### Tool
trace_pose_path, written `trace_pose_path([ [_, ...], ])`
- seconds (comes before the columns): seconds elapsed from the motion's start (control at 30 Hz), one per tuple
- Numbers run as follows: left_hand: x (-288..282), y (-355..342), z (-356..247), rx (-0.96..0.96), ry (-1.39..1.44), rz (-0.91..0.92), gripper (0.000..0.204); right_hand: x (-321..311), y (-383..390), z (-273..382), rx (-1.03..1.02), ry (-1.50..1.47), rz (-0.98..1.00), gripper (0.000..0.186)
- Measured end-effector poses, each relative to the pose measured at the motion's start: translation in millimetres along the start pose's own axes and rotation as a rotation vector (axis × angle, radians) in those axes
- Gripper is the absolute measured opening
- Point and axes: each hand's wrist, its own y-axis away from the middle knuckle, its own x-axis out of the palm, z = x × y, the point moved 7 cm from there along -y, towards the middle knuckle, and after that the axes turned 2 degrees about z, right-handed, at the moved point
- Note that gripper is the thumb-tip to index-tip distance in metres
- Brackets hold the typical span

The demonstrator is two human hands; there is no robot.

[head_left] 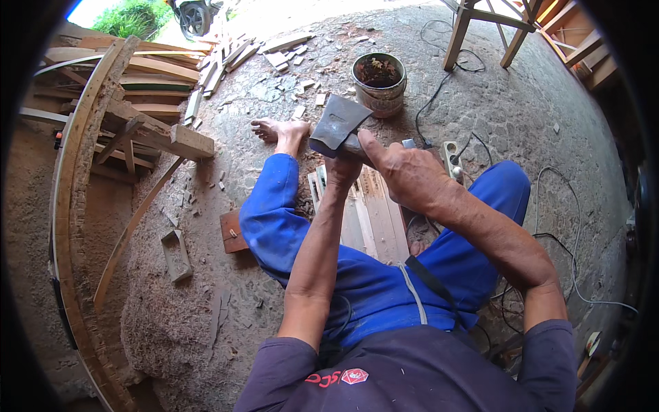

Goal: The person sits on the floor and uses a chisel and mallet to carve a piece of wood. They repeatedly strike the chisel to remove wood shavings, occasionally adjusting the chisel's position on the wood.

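Note:
Raised in front of me is an axe (338,127) with a dark, worn metal head, its broad blade pointing up and away. My right hand (414,175) is closed round its short handle close to the head, thumb on top. Directly below the axe head is my left hand (343,169), touching or very near the axe; its fingers are hidden behind it. Between my bent legs lie light wooden boards (371,220) with long strips and carved-looking marks.
A bucket (379,103) with brownish scraps stands beyond the axe. A power strip (452,159) and loose cables (573,237) lie to the right. Wooden stool legs (458,38) rise at the far right. Stacked planks and a long curved beam (68,185) fill the left; offcuts and sawdust cover the ground.

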Motion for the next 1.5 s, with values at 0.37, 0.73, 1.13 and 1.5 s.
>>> trace_pose_path([
  [0.37,-9,-43,68,-0.332,0.333,-0.066,0.020,-171,7,44,-0.265,-0.381,-0.578,0.064],
  [0.73,-8,22,14,-0.119,0.132,-0.059,0.030,-9,1,9,-0.016,-0.035,0.202,0.059],
  [1.13,-2,-16,40,-0.273,0.029,0.018,0.023,-207,18,18,-0.285,-0.432,-0.888,0.049],
  [1.5,7,60,-28,0.116,-0.213,0.029,0.047,-9,41,-5,0.029,-0.204,0.120,0.076],
])
